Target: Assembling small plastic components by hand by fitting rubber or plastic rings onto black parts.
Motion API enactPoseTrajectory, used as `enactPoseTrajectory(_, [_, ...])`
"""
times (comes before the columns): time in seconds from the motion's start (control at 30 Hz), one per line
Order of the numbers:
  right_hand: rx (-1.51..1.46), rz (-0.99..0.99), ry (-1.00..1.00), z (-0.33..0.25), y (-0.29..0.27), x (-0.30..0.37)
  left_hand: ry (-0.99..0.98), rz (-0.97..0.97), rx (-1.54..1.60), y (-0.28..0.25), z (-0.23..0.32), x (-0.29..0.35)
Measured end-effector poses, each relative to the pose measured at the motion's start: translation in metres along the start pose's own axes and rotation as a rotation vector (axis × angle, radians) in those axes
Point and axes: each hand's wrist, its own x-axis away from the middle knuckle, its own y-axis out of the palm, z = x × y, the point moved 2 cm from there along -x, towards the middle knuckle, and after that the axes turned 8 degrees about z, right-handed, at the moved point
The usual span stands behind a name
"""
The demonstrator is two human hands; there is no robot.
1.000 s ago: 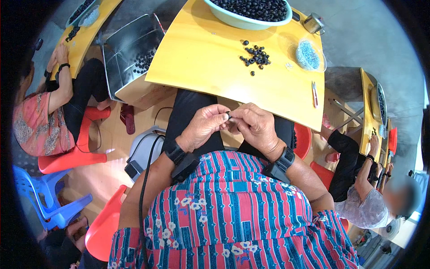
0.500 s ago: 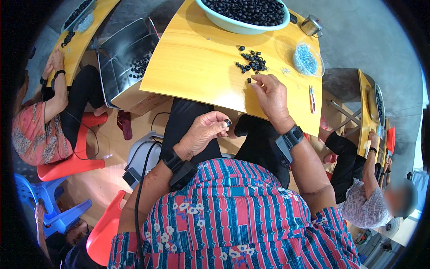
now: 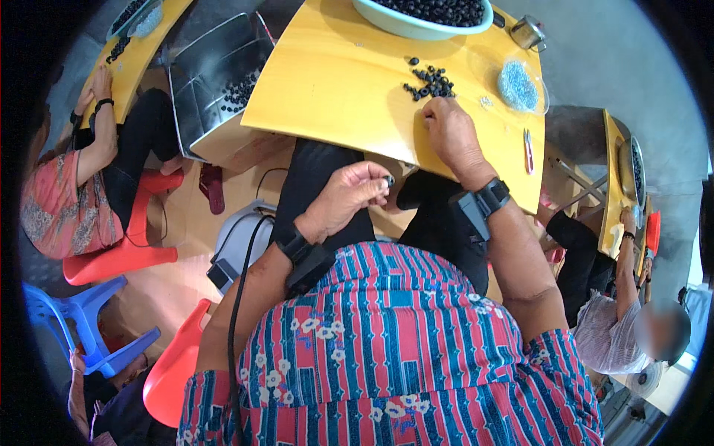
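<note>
My left hand (image 3: 346, 196) is held above my lap, its fingertips pinched on a small dark bead (image 3: 389, 181). My right hand (image 3: 452, 135) is stretched out on the yellow table (image 3: 335, 89), fingers down right beside a small pile of dark beads (image 3: 430, 82). Whether it grips one is hidden under the fingers. A pale green bowl (image 3: 416, 28) full of dark beads stands at the table's far edge. Both wrists wear black bands.
A clear bag of bluish bits (image 3: 518, 85) and a red-handled tool (image 3: 528, 149) lie on the table's right. A metal tray (image 3: 216, 82) with dark beads stands left. Other people sit at the left (image 3: 71, 193) and right (image 3: 610, 312). Red and blue plastic chairs stand at lower left.
My hands were together over my lap a second ago. My right hand has since reached out to the bead pile on the table while my left stays with the bead.
</note>
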Motion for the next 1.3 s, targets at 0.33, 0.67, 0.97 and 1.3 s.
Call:
enactPoseTrajectory(0.33, [-1.056, -0.246, 0.535, -0.028, -0.022, 0.063, 0.025, 0.016, -0.099, -0.002, -0.001, 0.006])
enactPoseTrajectory(0.67, [-1.385, -0.351, 0.794, -0.042, -0.003, 0.102, 0.074, -0.001, -0.209, 0.005, 0.003, 0.011])
enactPoseTrajectory(0.97, [-1.472, -0.326, 0.856, -0.047, 0.004, 0.099, 0.124, -0.008, -0.155, -0.003, 0.003, 0.004])
enactPoseTrajectory(1.3, [-1.430, -0.296, 0.793, -0.048, 0.004, 0.097, 0.115, -0.011, -0.183, 0.002, 0.007, 0.006])
